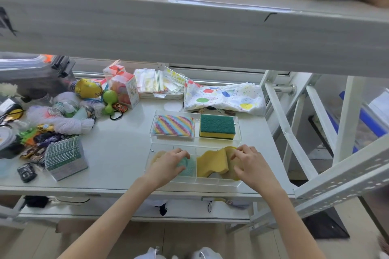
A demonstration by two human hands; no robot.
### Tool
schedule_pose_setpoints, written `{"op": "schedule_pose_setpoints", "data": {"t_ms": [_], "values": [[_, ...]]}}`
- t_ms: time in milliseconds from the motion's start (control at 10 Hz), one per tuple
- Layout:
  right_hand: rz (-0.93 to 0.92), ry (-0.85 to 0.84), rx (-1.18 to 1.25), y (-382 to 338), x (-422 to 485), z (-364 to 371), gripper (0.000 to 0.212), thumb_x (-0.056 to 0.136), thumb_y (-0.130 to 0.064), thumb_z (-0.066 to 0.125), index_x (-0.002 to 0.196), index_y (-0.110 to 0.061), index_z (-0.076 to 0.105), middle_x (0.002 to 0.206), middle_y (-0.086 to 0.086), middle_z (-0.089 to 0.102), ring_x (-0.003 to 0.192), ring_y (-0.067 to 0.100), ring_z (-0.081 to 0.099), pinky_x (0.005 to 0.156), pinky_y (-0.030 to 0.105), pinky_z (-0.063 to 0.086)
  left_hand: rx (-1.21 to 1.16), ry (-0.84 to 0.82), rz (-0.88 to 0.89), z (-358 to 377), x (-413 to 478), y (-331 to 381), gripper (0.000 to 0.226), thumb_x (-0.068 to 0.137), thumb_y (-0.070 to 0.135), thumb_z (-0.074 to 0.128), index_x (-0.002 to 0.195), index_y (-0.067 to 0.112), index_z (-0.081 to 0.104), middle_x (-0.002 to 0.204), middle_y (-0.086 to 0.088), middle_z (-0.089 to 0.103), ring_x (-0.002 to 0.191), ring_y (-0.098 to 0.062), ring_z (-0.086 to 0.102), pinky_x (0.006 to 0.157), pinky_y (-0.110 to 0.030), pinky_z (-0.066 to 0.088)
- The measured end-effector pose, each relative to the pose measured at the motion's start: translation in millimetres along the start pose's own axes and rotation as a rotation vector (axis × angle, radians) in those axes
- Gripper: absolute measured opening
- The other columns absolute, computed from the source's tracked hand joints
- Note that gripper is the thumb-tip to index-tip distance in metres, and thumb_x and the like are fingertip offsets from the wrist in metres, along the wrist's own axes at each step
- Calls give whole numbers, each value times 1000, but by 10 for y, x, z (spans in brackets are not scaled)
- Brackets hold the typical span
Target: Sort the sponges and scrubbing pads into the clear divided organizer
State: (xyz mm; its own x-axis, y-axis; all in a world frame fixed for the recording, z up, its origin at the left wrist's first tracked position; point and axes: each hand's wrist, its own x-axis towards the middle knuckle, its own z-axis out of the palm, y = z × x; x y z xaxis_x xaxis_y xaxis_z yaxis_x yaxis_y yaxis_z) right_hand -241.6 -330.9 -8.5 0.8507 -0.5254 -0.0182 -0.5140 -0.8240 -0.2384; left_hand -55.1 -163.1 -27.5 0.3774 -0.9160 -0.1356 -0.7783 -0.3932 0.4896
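Right hand (248,162), lower centre-right of the frame, has its fingers curled onto the far end of the yellow wavy sponge (214,163); I read this as a pinch on the sponge's folded edge, thumb side hidden. Left hand (168,163), just left of it, lies palm-down with fingers bent over the teal scrub pad (188,166), pressing it rather than gripping, as far as I can tell.

Location: both items sit in the near clear organizer (210,181), lower centre. Teal pad in the left compartment beside a pale tan pad (156,156); yellow sponge in the right compartment, not yet flat, humped in waves and riding up near the far wall.

Handling notes (judgement): yellow sponge looks light, soft and very compliant. It buckles under my fingers, so it will spring back if merely dropped in. Best hold is at the ends or long edges, then press down along the middle to seat it. Not fragile, not slippery. Teal pad looks thin, floppy, coarse; a flat palm keeps it down. Organizer walls are rigid and clear and probably slide easily on the white table (117,153), so downward force only.

Pose: both forearms enter from the bottom edge, converging; wrists roughly level, hands close but not touching.

Far organizer (196,114) holds the striped sponge (173,125) and green-and-yellow sponge (217,127), both flat.
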Motion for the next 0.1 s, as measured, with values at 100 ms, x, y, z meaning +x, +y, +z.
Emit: {"op": "schedule_pose_setpoints", "data": {"t_ms": [100], "values": [[19, 93, 133, -132, -51, -191, 23, 86, -11, 55, 108, -17, 62, 115, 1, 57, 108, 19, 49, 93, 29, 44, -29, 28, 24, -207, -94, 105, 28, 92, 23, 58, 119, 19, 56, 126, 2, 56, 110, -17, 58, 96, -30, 49]]}}
